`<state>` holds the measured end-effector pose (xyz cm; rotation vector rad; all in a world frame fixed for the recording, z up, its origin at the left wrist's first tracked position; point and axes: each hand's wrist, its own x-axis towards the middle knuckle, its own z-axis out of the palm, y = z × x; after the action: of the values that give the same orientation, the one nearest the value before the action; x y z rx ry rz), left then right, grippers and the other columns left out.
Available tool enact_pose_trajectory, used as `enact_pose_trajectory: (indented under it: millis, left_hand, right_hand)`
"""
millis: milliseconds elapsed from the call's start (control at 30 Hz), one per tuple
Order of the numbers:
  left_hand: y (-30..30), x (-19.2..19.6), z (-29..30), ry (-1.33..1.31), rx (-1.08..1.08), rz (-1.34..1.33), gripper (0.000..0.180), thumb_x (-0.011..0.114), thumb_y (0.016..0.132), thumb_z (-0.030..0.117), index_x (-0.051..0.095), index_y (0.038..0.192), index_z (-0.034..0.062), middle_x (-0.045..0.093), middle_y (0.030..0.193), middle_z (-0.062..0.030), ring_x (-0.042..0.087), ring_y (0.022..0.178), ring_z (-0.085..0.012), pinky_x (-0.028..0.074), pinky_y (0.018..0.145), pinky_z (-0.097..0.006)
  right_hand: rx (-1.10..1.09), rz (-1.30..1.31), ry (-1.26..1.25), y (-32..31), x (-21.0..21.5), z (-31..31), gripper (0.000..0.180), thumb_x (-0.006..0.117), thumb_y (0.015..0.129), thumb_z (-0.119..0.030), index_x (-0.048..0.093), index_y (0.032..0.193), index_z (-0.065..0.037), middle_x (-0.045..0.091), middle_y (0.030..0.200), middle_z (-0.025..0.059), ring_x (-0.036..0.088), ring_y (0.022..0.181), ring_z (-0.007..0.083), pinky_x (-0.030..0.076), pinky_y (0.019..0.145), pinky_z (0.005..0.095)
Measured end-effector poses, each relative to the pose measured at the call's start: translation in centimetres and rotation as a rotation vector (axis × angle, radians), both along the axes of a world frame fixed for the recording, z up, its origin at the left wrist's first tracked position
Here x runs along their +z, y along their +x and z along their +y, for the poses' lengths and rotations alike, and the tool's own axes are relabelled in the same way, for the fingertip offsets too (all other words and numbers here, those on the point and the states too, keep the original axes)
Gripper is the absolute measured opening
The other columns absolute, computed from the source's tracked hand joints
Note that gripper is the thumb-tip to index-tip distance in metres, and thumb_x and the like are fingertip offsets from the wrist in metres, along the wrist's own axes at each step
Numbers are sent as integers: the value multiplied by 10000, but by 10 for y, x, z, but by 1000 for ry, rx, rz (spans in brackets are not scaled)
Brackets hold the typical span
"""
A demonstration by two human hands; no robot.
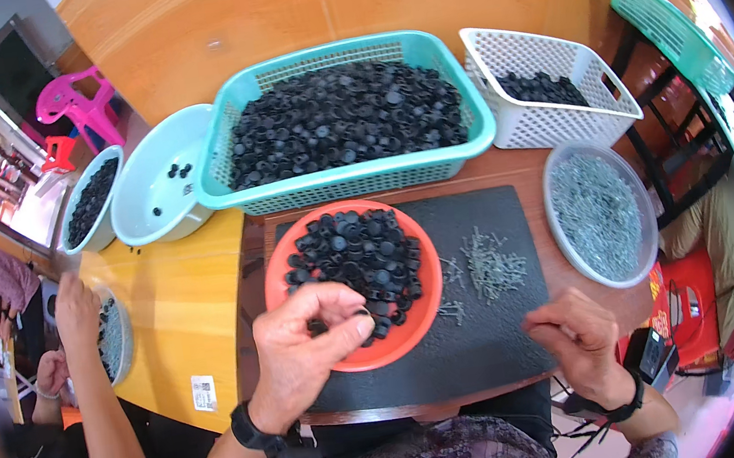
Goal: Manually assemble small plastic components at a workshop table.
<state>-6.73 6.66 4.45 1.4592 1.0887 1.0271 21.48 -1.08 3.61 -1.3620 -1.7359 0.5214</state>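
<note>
My left hand (303,344) is over the near left part of an orange bowl (435,289), thumb and forefinger pinched on a small black plastic cap. Another black piece shows by its curled fingers. Black round caps (356,253) are heaped in the bowl. On the black mat (494,351) to the bowl's right lies a loose pile of thin metal screws (492,265). Near the mat's right edge my right hand (581,338) is held closed, fingertips pressed together; whatever is in them is hidden or too small to name.
A large teal basket (351,175) full of black caps stands behind the mat. A white basket (557,125) and a tub (562,231) of screws are at right. Light-blue basins (178,129) stand left. Beside me a co-worker's arm (96,385) reaches over a yellow table (181,328).
</note>
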Motion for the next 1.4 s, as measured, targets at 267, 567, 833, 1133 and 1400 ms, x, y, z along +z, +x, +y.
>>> enact_pose_trajectory:
  millis: [267, 567, 833, 1133, 1400]
  left_hand:
    - [56, -5, -43, -190, -84, -278, 238, 686, 754, -72, 599, 973, -39, 637, 879, -80, 599, 789, -113, 488, 733, -230]
    - [68, -18, -60, 128, -96, 46, 260, 684, 767, -55, 599, 1013, -49, 616, 894, -57, 574, 795, -97, 467, 730, -222]
    - [69, -21, -59, 23, -119, -11, 254, 703, 759, -18, 637, 1003, -42, 609, 873, -63, 570, 762, -100, 458, 678, -209]
    - [67, -42, -69, -116, -62, -153, 220, 694, 808, 77, 616, 983, -32, 598, 857, -37, 557, 710, -80, 448, 628, -184]
    - [60, -53, -75, -209, -106, -233, 245, 700, 810, 119, 598, 974, -32, 600, 849, -44, 601, 745, -99, 477, 633, -198]
  right_hand:
    - [154, 183, 118, -47, 5, 9, 289, 691, 675, 47, 623, 954, 11, 632, 826, 123, 577, 677, 264, 445, 600, 336]
    - [99, 266, 136, -46, -20, -2, 236, 677, 698, 41, 629, 924, -8, 611, 808, 111, 571, 715, 269, 451, 623, 329]
    - [100, 532, -222, -41, -24, -4, 121, 668, 776, -8, 635, 892, -14, 585, 776, 75, 557, 705, 159, 446, 626, 274]
    - [93, 681, -489, -40, -29, -6, 100, 675, 800, -34, 631, 881, 3, 577, 779, 52, 551, 715, 105, 450, 614, 243]
    - [64, -58, -26, -21, -35, 36, 81, 656, 710, -26, 624, 783, -12, 598, 746, 122, 561, 733, 317, 455, 638, 401]
